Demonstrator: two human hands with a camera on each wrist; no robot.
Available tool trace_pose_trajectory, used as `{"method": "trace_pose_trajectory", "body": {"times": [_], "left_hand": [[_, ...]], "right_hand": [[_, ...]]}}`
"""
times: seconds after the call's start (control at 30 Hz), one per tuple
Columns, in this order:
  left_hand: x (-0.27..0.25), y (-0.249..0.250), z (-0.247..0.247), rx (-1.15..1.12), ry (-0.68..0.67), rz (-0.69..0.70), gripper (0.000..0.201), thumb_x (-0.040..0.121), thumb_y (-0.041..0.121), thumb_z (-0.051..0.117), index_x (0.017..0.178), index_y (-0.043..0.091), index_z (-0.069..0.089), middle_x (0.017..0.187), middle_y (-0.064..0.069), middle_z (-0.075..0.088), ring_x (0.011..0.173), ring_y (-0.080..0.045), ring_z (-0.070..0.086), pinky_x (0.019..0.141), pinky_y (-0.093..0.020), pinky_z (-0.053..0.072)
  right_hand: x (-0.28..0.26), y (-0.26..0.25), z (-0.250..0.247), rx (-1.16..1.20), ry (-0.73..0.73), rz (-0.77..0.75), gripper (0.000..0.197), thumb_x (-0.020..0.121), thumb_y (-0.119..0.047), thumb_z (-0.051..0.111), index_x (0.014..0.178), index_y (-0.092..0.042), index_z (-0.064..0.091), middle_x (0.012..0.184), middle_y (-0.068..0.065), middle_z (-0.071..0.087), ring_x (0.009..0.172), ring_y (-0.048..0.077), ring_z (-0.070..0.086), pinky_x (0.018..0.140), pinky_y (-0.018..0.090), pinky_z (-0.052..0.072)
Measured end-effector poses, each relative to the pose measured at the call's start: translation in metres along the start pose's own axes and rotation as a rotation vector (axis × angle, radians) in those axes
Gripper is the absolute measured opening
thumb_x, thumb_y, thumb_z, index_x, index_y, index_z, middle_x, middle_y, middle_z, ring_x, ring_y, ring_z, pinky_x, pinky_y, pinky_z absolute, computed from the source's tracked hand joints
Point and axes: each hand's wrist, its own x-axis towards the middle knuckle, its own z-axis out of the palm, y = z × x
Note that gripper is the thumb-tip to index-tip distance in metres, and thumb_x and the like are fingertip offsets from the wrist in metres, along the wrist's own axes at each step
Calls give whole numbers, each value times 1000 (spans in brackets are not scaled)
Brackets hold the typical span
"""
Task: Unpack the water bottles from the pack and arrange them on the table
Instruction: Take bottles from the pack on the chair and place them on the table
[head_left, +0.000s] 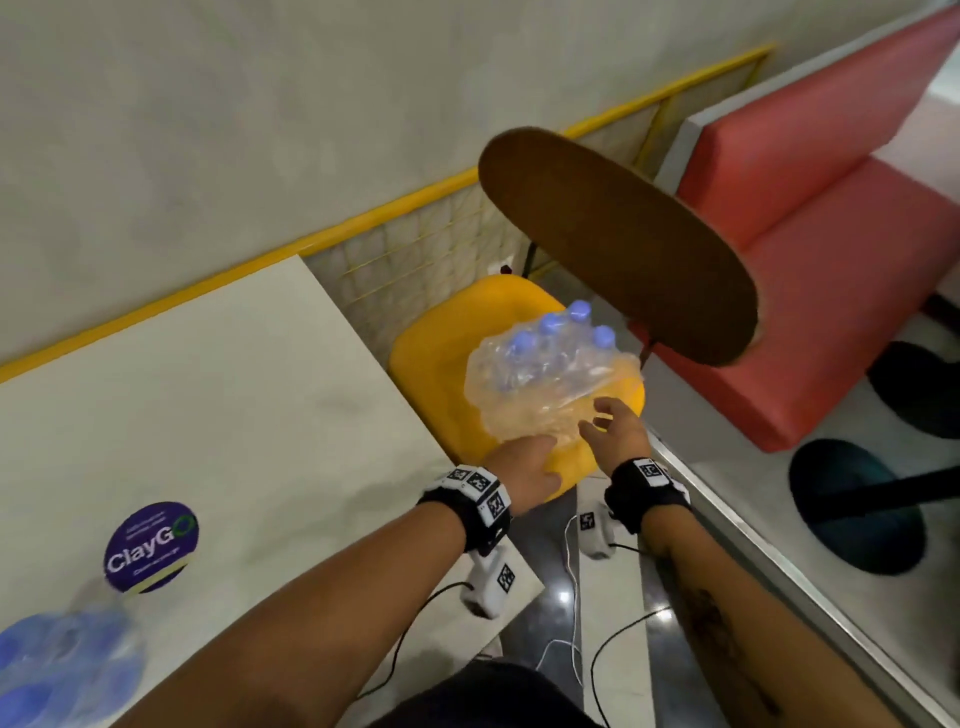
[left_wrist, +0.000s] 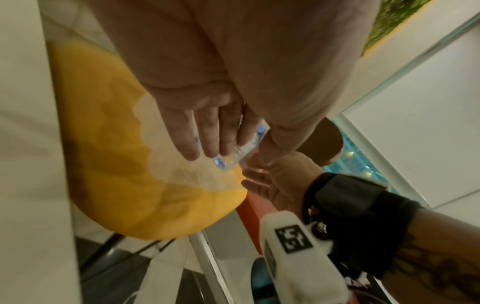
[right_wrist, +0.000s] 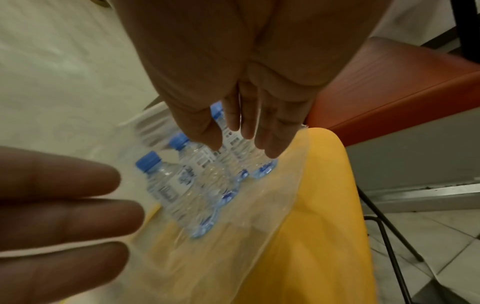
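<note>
Both hands, left hand (head_left: 524, 467) and right hand (head_left: 615, 428), extend with fingers straight, gripping nothing, just short of the clear shrink-wrapped pack of blue-capped water bottles (head_left: 550, 371) on the yellow plastic chair seat (head_left: 431, 358).

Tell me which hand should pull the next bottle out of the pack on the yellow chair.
Probably the right hand. Its open fingers hover right at the torn plastic by the bottles in the pack on the yellow chair. The left hand, also open, sits nearer the chair's front edge, behind loose wrap.
</note>
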Motion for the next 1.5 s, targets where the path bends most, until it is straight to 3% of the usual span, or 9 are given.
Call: {"method": "trace_pose_trajectory", "body": {"times": [0.13,0.3,0.47,0.6,0.7,0.87,1.07,1.3,1.5], "left_hand": [[56,0,13,-184,99,-156,80,82,43,62,151,18,31,122,-2,64,105,-23,66,84,-36,55],[86,4,-7,-388,301,-236,16,90,31,66,92,28,51,77,7,54,76,-23,54,70,-35,44],[123,-12,-20,-323,425,-335,32,92,25,58,63,14,49,61,-7,53,61,-27,54,55,-37,45],[139,-15,-31,-302,476,-323,27,94,30,59,71,15,58,67,-10,63,61,-28,58,55,-35,46],[143,-15,-38,-257,490,-336,31,94,46,62,86,17,66,77,-6,69,70,-26,65,61,-35,53],[135,-14,-37,-165,450,-245,19,86,29,78,98,20,68,88,1,69,83,-21,67,76,-31,55],[101,-1,-20,180,224,25,69,76,36,82,133,15,52,119,-9,63,104,-28,63,86,-35,51],[39,-6,1,217,240,128,53,70,45,76,113,19,56,110,0,55,88,-28,64,72,-35,52],[-42,-44,-31,288,333,10,63,56,69,70,104,32,55,102,12,57,84,-21,60,73,-40,57]], "right_hand": [[43,-1,-4,19,-51,37,57,91,-20,68,141,-14,41,140,4,52,126,24,53,95,42,50],[80,-2,-1,50,-33,15,49,88,-18,68,134,-13,51,124,2,61,106,17,58,86,30,45],[88,-3,10,153,-15,12,39,86,-17,72,122,-10,61,103,-5,60,87,3,62,74,5,43],[100,-2,21,235,6,75,77,62,-50,81,130,-27,52,121,-5,63,108,13,63,89,22,46],[108,-12,22,167,52,10,68,63,-52,82,122,-46,47,132,-4,52,114,12,52,91,17,40],[102,-22,16,64,49,-58,66,67,-32,82,126,-29,54,116,-11,53,101,9,55,85,24,47],[63,2,6,-78,-27,-123,73,63,-23,84,127,-33,48,119,-6,63,104,16,61,82,29,48],[-5,30,-11,-180,42,-207,64,60,-36,83,116,-35,51,106,-9,65,92,19,64,75,42,56],[-80,7,-12,-191,75,-343,60,60,-35,84,113,-28,55,100,-9,61,88,18,61,72,37,54]]}}
